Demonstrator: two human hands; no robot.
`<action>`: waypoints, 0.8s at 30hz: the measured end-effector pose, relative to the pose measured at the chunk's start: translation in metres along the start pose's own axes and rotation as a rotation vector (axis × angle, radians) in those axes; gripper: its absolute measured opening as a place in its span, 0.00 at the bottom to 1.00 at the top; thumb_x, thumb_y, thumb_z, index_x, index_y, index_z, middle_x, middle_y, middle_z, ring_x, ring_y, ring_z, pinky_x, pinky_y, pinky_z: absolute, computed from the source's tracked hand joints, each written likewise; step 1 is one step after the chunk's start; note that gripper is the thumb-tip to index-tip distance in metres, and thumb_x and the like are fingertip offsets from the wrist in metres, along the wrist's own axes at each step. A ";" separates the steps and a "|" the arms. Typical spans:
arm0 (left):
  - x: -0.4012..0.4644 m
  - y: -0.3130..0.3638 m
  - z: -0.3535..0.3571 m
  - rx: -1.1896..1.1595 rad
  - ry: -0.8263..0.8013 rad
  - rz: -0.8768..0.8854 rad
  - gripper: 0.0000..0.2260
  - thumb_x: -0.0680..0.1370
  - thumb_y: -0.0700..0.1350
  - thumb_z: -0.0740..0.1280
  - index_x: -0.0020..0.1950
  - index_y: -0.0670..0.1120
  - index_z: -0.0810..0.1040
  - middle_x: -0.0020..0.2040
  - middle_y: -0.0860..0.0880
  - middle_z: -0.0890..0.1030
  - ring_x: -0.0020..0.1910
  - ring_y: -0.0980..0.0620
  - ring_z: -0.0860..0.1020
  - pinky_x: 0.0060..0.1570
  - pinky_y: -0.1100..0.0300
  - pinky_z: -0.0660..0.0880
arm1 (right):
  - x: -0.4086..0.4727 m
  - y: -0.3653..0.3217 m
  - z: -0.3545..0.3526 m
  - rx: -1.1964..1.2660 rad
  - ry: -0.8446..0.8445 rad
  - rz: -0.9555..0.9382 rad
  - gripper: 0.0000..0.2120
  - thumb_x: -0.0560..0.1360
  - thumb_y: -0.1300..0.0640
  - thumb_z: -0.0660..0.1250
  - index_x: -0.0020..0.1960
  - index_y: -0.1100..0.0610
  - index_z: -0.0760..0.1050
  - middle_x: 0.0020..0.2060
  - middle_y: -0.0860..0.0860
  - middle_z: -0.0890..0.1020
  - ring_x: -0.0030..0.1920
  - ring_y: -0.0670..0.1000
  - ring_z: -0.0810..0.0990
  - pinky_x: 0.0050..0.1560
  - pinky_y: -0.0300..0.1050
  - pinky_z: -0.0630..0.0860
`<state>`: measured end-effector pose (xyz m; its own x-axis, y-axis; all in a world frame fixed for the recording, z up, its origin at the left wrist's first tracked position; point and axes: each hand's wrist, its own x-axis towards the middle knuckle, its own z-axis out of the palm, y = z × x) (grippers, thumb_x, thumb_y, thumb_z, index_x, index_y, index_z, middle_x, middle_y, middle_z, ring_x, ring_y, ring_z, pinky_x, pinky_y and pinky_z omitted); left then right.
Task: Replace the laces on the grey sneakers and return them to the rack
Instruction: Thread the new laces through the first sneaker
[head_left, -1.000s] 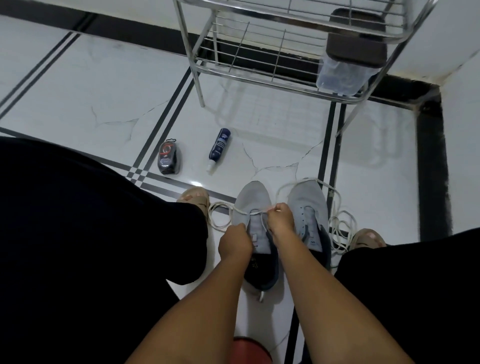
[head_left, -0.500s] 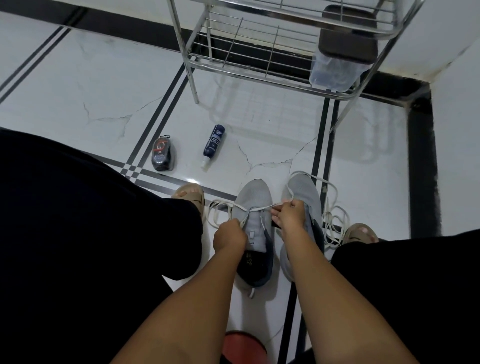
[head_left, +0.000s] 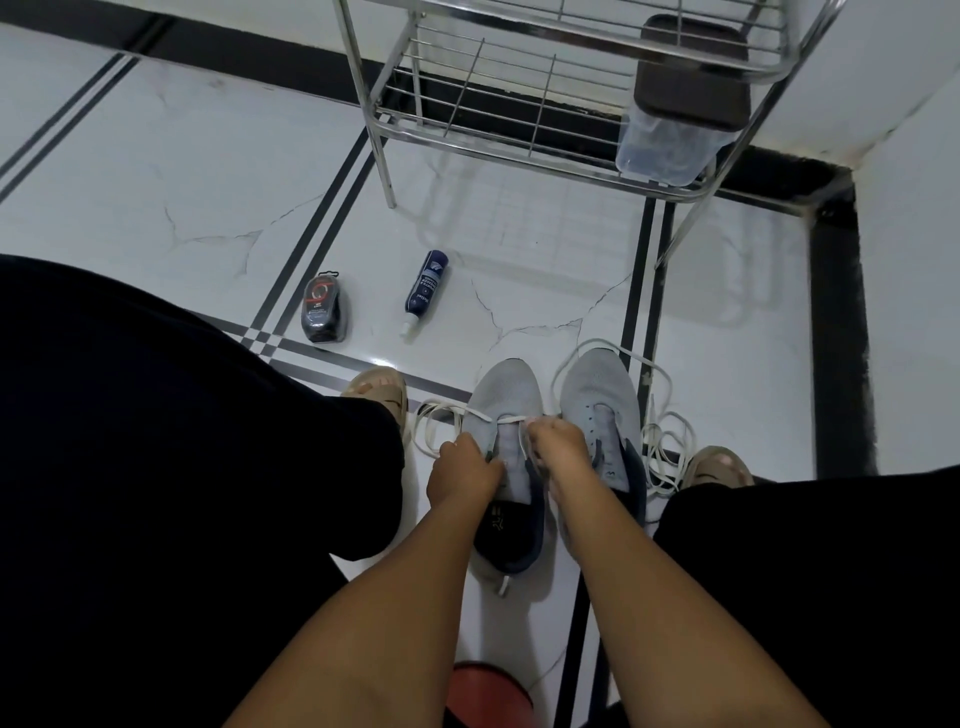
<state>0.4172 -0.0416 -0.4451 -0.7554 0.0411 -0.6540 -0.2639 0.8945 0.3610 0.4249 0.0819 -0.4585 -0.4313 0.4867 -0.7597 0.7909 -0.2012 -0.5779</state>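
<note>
1. The left hand (head_left: 462, 470) and the right hand (head_left: 558, 447) are pinching the white lace (head_left: 511, 419) with curled fingers over the left grey sneaker (head_left: 501, 410) on the floor.
2. The loose lace loops (head_left: 434, 421) are risking a tangle or a skipped eyelet, I think.

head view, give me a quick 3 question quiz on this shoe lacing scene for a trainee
1. True or false: both grey sneakers stand on the floor, not on the metal rack.
2. Which sneaker are both hands working on? A) the left sneaker B) the right sneaker C) neither
3. Fill in: the blue spray bottle lies on the floor to the ______ of the dark shoe polish, as the picture shows it.

Key
1. True.
2. A. The left hand and the right hand both pinch the white lace over its tongue.
3. Right.
</note>
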 end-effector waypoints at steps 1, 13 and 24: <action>0.000 0.000 0.000 0.013 -0.001 0.006 0.18 0.77 0.54 0.64 0.61 0.45 0.70 0.59 0.43 0.72 0.57 0.42 0.75 0.51 0.52 0.73 | 0.002 -0.004 0.000 0.132 -0.042 0.056 0.07 0.75 0.59 0.64 0.38 0.55 0.73 0.28 0.51 0.71 0.27 0.49 0.68 0.27 0.39 0.64; 0.001 -0.001 0.001 0.043 -0.041 0.027 0.15 0.78 0.49 0.64 0.61 0.45 0.69 0.61 0.43 0.71 0.58 0.42 0.75 0.51 0.52 0.72 | 0.011 -0.018 0.007 0.139 -0.159 0.013 0.07 0.75 0.60 0.70 0.39 0.56 0.75 0.30 0.50 0.72 0.29 0.45 0.66 0.27 0.35 0.65; 0.003 0.000 0.001 0.129 -0.037 0.051 0.13 0.78 0.40 0.59 0.62 0.44 0.70 0.60 0.42 0.74 0.58 0.41 0.75 0.53 0.52 0.72 | 0.023 -0.020 -0.011 0.383 0.166 -0.044 0.08 0.82 0.58 0.52 0.54 0.53 0.69 0.50 0.54 0.78 0.44 0.51 0.81 0.45 0.49 0.78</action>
<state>0.4161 -0.0410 -0.4478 -0.7426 0.1018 -0.6620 -0.1450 0.9405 0.3074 0.4037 0.1070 -0.4608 -0.3602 0.6257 -0.6919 0.5413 -0.4639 -0.7013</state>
